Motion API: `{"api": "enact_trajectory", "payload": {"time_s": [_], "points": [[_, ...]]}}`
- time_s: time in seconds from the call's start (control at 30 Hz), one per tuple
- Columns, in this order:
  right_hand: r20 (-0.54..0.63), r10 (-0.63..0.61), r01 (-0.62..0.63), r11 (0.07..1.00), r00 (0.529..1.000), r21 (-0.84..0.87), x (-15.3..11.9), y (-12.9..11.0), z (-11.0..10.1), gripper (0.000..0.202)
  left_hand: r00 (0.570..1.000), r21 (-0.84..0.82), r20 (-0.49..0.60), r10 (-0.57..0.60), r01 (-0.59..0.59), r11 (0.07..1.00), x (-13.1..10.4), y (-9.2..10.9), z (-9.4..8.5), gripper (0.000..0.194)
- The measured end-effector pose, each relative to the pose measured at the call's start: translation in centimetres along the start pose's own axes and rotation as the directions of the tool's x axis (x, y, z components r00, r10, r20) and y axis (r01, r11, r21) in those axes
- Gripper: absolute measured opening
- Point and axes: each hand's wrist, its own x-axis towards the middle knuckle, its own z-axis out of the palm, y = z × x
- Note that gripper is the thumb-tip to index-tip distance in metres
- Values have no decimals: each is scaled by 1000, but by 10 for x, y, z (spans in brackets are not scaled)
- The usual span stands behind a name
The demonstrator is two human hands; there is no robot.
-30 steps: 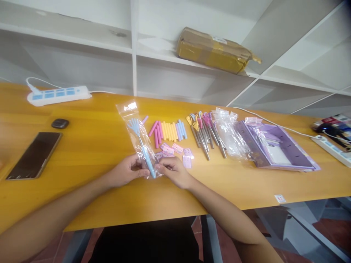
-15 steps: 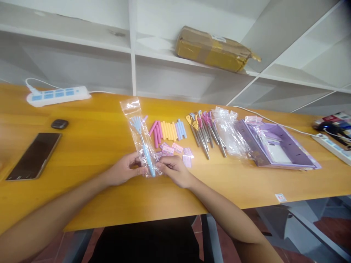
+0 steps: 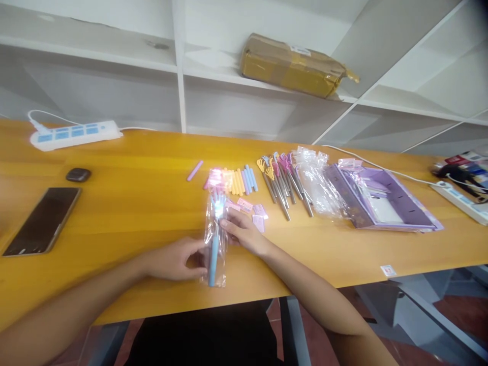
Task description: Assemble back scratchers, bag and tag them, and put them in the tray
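A back scratcher with a light blue hand-shaped head, metal rod and blue handle lies inside a clear plastic bag. Near the handle, my left hand closes on the bag's left edge between thumb and fingers. My right hand grips the right edge higher up, close to the head; its fingertips are partly hidden behind the bag. Glare covers the bag's upper end. Just beyond are pink, yellow, purple and blue tubes in a row, with small printed cards to the right.
Several unbagged back scratchers are piled right of the tubes, beside clear bags and an open purple box. One purple tube lies apart. Left are a phone, black case and power strip.
The bagged back scratcher has come nearer to me and turned more upright in view. My right hand has shifted from its lower end up to near its head.
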Motion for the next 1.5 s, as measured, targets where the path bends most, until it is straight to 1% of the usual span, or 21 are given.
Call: {"api": "enact_trajectory", "payload": {"time_s": [0.07, 0.13, 0.23, 0.3, 0.37, 0.43, 0.53, 0.63, 0.67, 0.7, 0.73, 0.8, 0.83, 0.87, 0.93, 1.0, 1.07, 1.17, 1.3, 1.4, 1.5], "points": [[-14, 15, -15, 1000, 1000, -2, 0, 2, 1, 51, 1000, 62, 19, 0, -2, 998, 0, 2, -2, 19], [-14, 12, -13, 1000, 1000, -13, -1, 4, 2, 50, 1000, 98, -7, -18, 19, 995, 0, -1, -7, 20], [39, 25, -24, 999, 999, -41, -3, 4, 4, 45, 988, -32, -141, -61, 57, 998, -1, -15, -16, 26], [111, 63, -56, 997, 992, -58, -6, 3, 8, 42, 946, -151, -321, -41, -9, 988, 0, -24, -20, 25], [199, 115, -102, 992, 973, -72, -8, 1, 14, 41, 867, -186, -498, 0, -106, 977, 3, -30, -22, 26], [287, 171, -153, 985, 942, -85, -11, 1, 20, 43, 800, -183, -600, 26, -169, 969, 6, -30, -22, 33], [410, 230, -203, 973, 882, -109, -13, 1, 25, 43, 762, -179, -646, 30, -189, 965, 9, -27, -21, 36], [496, 246, -188, 968, 833, -164, -13, -3, 17, 39, 762, -162, -647, 12, -153, 975, 8, -26, -20, 29], [500, 239, -160, 967, 832, -197, -13, -6, 10, 37, 765, -154, -644, 4, -135, 979, 8, -27, -20, 28], [479, 217, -112, 964, 850, -240, -12, -9, 3, 36, 768, -147, -640, -3, -119, 982, 8, -28, -20, 27], [425, 175, -43, 953, 888, -301, -10, -13, -6, 35, 774, -141, -633, -11, -102, 985, 8, -30, -20, 27], [210, 10, 96, 868, 978, -487, -6, -20, -26, 32, 788, -138, -615, -31, -68, 988, 7, -33, -20, 27], [81, -97, 127, 785, 992, -607, -4, -21, -36, 29, 796, -143, -603, -44, -53, 988, 7, -34, -20, 27], [-29, -201, 118, 680, 979, -723, -1, -22, -45, 27, 805, -149, -590, -56, -40, 988, 8, -36, -20, 27], [-150, -321, 22, 477, 935, -879, 3, -20, -61, 21, 823, -152, -563, -76, -13, 988, 8, -36, -21, 27], [-170, -313, -56, 345, 935, -937, 5, -15, -70, 21, 824, -148, -560, -88, 6, 989, 8, -36, -21, 28], [-161, -264, -77, 302, 951, -950, 7, -10, -75, 27, 805, -148, -585, -97, 12, 989, 8, -35, -21, 28], [-154, -241, -72, 317, 958, -946, 8, -6, -75, 22, 775, -154, -625, -89, -11, 988, 9, -36, -18, 26], [-157, -275, -31, 414, 949, -910, 8, -8, -75, 16, 782, -144, -623, -19, -90, 985, 10, -40, -16, 29], [-174, -275, 7, 552, 946, -834, 8, -12, -72, 16, 800, -90, -600, 9, -79, 993, 9, -42, -17, 21], [-199, -228, 43, 754, 953, -655, 8, -14, -65, 21, 833, -50, -553, -18, -12, 999, 7, -40, -18, 23]]}}
